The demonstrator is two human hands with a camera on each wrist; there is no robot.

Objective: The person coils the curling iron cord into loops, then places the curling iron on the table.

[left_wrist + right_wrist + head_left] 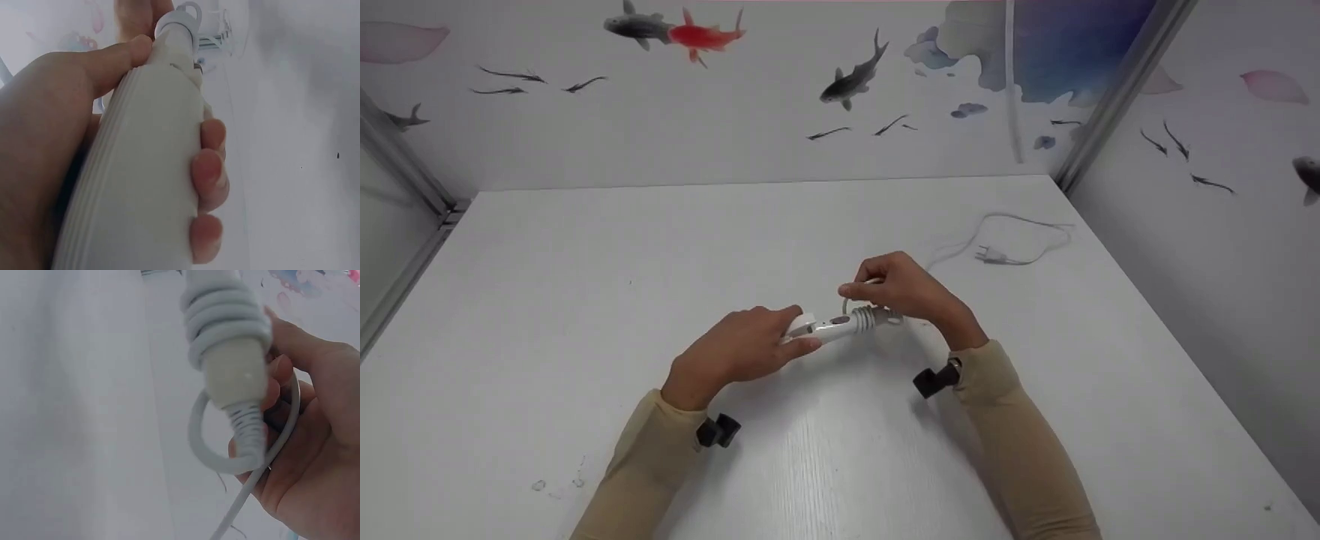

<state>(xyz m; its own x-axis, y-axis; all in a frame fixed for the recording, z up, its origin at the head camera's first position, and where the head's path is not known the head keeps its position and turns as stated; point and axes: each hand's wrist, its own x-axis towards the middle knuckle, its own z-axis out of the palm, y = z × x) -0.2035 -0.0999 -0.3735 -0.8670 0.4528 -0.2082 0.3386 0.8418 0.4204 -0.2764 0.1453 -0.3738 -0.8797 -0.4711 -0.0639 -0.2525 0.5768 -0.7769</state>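
Observation:
My left hand (742, 345) grips a white corded handheld appliance (826, 328), its exact kind unclear. In the left wrist view the thick white body (149, 169) shows ridges along one side, with thumb and fingers wrapped round it. My right hand (911, 289) pinches the white power cord (845, 306) beside the narrow end. Several turns of cord (228, 323) circle that end in the right wrist view. Below them, the ribbed strain relief (247, 427) bends into a loop, and the cord runs on across the right palm.
Beyond the right hand, the rest of the cord lies in a loose loop on the white table (585, 300), with its two-pin plug (994, 256). Panels printed with fish (851, 79) stand behind and to the right. A black wrist camera (936, 380) sits at the right cuff.

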